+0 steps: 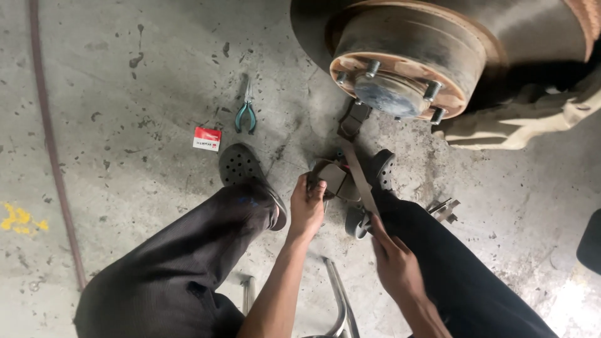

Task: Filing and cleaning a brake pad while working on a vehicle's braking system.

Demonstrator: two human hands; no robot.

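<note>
Left hand (307,206) is closed around the edge of a brake pad (332,178), thumb and fingers clamped on its curved backing plate. The pad sits low between the knees, just above the floor (125,94), below the hub (400,75).

Right hand (391,256) is closed on a flat grey strip (360,175), apparently abrasive paper or a file; which, I cannot tell. The strip runs diagonally from that hand across the pad face, touching it.

Judgement on method: the pad wants a firm hold at its edge so it does not rock, and the strip should lie flat on the face, drawn in even strokes so the surface wears level rather than rounding at the corners.

Materials: the hub and disc (532,31) are rusted steel, brown-orange at the flange, with threaded studs standing proud. The pad is dark, matt and kidney-shaped. The floor is pitted, oil-stained concrete.

Nearby: green-handled pliers (246,112) and a small red-and-white box (206,139) lie well apart to the left. A second pad (354,119) lies under the hub. Perforated dark clogs (241,166) are on both feet.
</note>
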